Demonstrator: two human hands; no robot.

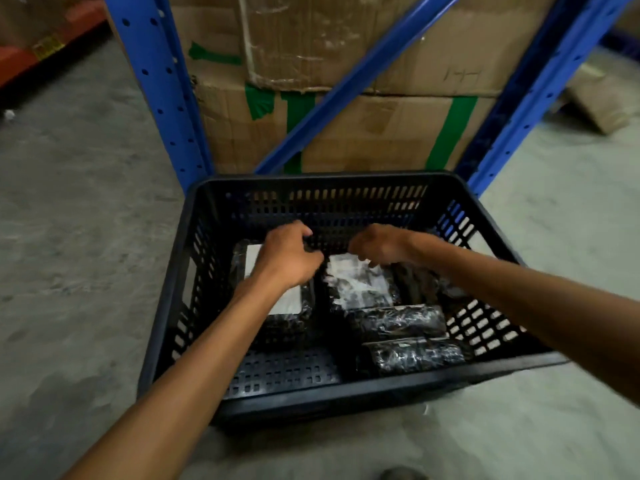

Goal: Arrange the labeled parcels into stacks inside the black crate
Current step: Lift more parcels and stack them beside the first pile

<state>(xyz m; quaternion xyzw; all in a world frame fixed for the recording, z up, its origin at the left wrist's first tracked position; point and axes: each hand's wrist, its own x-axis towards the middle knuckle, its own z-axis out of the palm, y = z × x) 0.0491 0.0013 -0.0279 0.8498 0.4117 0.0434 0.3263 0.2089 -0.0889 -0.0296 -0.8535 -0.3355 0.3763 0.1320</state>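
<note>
From the head camera, a black crate (346, 389) sits on the concrete floor (76, 237) in front of a blue rack (156, 88) holding cardboard boxes (363, 129). Both arms reach into the crate. The left hand (287, 259) is curled over a labeled parcel (277, 303) at the back left. The right hand (377, 247) is also curled, just above a second labeled parcel (360, 285) at the middle; whether either hand actually grips anything cannot be told through the blur. Two black wrapped rolls (398, 322) lie at the front right, side by side.
</note>
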